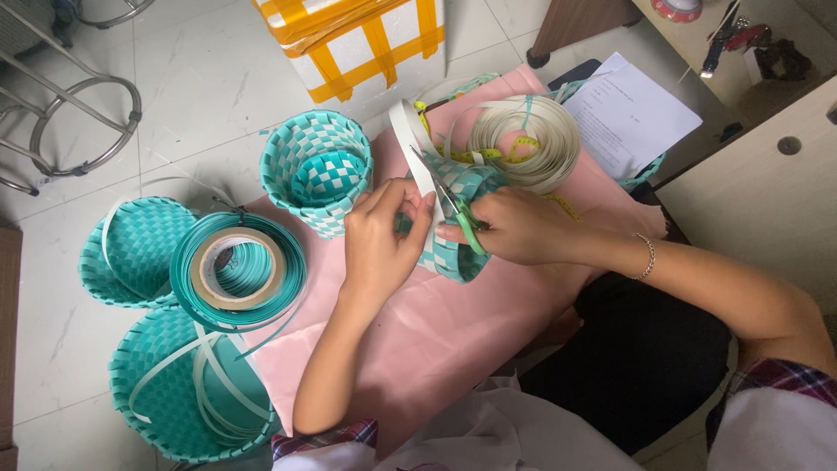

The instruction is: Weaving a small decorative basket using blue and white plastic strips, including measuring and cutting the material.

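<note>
My left hand pinches a white plastic strip that rises from a small teal-and-white woven basket lying on a pink cloth. My right hand grips green-handled scissors, blades angled up toward the strip beside my left fingers. The basket is partly hidden behind both hands. A yellow measuring tape lies just beyond it.
A finished teal-and-white woven cup stands left of my hands. A coil of white strip lies behind them. A teal strip roll and two teal woven baskets sit on the tiled floor. A taped box, papers and a wooden cabinet stand around.
</note>
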